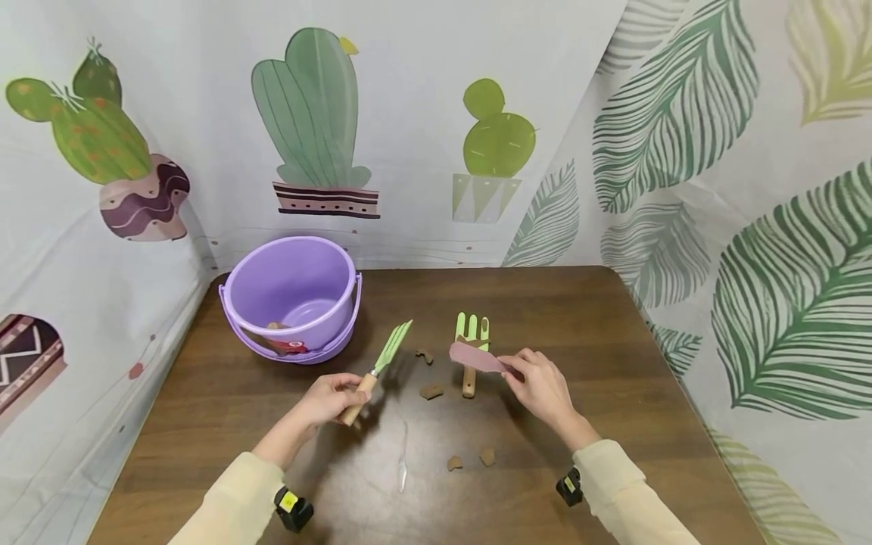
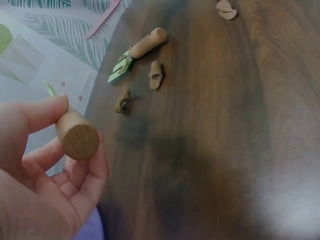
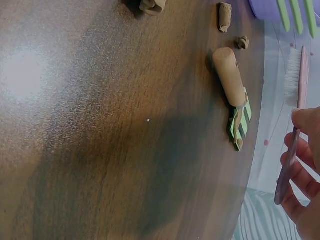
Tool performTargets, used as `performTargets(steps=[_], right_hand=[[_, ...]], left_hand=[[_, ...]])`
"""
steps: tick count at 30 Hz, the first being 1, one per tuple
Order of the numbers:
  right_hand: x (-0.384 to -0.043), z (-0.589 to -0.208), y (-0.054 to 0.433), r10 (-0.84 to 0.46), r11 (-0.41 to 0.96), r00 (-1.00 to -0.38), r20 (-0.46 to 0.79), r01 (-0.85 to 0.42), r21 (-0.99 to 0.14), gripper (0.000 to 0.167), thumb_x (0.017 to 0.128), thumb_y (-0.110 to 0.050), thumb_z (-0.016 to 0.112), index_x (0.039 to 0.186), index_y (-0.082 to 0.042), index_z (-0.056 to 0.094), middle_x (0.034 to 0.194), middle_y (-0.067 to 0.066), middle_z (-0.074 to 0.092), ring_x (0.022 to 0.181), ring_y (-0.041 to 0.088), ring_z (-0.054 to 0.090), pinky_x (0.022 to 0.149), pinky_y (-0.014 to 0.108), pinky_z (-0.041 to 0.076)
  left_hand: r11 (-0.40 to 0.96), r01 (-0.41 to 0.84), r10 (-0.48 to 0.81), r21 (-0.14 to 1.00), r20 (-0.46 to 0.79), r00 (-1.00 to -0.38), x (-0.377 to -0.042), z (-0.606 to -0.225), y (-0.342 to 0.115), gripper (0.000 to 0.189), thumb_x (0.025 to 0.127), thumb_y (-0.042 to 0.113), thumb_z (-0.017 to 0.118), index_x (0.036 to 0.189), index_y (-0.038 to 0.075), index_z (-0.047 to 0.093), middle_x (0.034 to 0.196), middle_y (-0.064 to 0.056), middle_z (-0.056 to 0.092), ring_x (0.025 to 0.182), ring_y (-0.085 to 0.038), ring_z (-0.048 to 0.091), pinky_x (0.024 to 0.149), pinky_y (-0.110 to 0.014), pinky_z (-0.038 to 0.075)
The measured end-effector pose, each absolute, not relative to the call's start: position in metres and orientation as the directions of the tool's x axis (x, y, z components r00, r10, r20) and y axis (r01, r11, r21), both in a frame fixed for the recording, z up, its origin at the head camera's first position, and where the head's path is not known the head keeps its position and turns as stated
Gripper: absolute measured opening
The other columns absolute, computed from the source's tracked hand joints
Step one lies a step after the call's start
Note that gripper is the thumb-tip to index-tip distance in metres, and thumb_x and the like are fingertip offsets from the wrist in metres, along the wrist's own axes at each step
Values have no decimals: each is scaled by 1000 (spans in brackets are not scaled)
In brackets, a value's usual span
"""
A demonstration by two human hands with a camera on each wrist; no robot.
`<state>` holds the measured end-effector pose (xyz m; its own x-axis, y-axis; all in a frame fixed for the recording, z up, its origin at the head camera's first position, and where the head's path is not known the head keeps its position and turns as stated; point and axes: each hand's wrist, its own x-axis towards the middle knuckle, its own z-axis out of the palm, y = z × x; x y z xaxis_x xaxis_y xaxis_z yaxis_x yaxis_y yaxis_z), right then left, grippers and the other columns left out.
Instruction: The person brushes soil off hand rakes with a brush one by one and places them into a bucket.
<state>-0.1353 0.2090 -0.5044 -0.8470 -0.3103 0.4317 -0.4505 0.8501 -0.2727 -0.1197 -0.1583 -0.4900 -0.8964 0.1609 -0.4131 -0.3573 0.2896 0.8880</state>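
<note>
Nearest the person, on the brown table (image 1: 613,318), lie 2 small brown clay-like bits (image 1: 470,459) and a clear plastic fork (image 1: 403,454), all on the near side of the lying rake (image 1: 470,356). Left of that rake, the left hand (image 1: 334,397) curls its fingers round the wooden handle of a green hand fork (image 1: 381,363), thumb pressed along the top; the tines point up and away, lifted off the wood, probably so the right hand can reach them. Just right of the lying rake, the right hand (image 1: 541,386) pinches the thin handle of a pink brush (image 1: 477,357) between thumb and fingers, with its white bristles showing in the right wrist view and its head hanging over the rake. Both forearms angle inward in pale yellow sleeves. 2 more brown bits (image 1: 429,378) sit beside the rake's handle. Beyond and left of the rake stands a purple bucket (image 1: 293,299), tipped slightly, something brown inside.
</note>
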Motion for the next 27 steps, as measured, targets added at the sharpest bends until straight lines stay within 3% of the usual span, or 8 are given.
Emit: performTargets(steps=[6, 13, 27], right_hand=[[-134, -506, 209, -309, 845, -842, 441, -456, -280, 24, 74, -15, 74, 98, -16, 72, 81, -3, 61, 66, 12, 48, 54, 28, 40], [-134, -507, 208, -314, 839, -828, 465, -471, -272, 24, 73, -15, 76, 96, -16, 72, 80, -3, 61, 66, 11, 48, 53, 26, 39], [-134, -506, 212, -311, 845, -840, 445, -459, -276, 24, 74, -15, 75, 98, -17, 72, 81, -4, 61, 67, 12, 49, 55, 27, 40]], left_hand=[[463, -201, 117, 863, -284, -952, -130, -480, -157, 32, 74, 11, 70, 102, -4, 64, 70, -3, 62, 60, -11, 56, 56, -26, 48], [676, -73, 113, 734, -201, -973, -134, -461, -158, 34, 72, 21, 73, 102, 5, 67, 73, -1, 61, 65, -11, 54, 62, -27, 43], [806, -8, 118, 592, -172, -978, -139, -434, -161, 29, 73, 31, 71, 101, 22, 68, 69, 9, 60, 60, -9, 54, 57, -27, 39]])
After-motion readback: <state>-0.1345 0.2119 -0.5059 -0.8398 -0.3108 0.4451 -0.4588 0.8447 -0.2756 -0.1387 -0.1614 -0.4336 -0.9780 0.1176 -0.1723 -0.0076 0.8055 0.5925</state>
